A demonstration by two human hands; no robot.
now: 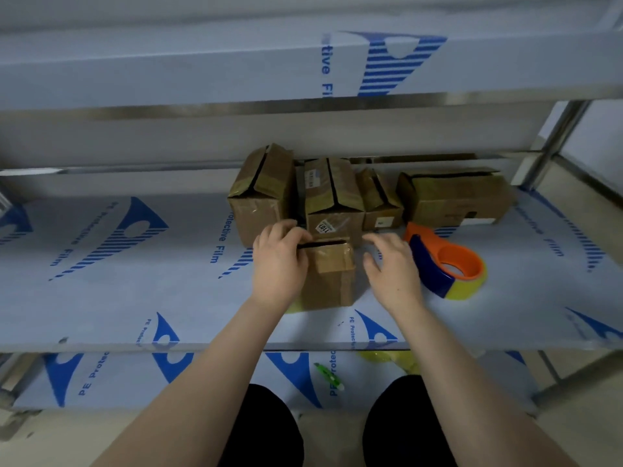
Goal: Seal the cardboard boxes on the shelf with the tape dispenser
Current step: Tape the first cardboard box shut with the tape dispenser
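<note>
Left hand (279,261) grips box (332,274) at top-left edge; right hand (392,267) loose, empty, just right of box. Box seems light, thin-walled: hold by sides. Dispenser (445,264) further right.

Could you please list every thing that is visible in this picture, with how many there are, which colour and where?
small brown cardboard box: 1, brown, front of the middle level, with a dark gap at its top
larger brown cardboard boxes: 4, brown, in a row behind the small box
orange and blue tape dispenser: 1, orange and blue with a yellowish roll, lying to the right of the right hand
metal shelf rack: 1, covered with white film with blue print, three levels visible
small green tool: 1, green and white, lower level, kind unclear
yellow object: 1, yellow, lower level, partly hidden
left hand: 1, grips the small box's left side
right hand: 1, fingers relaxed, just right of the small box
</note>
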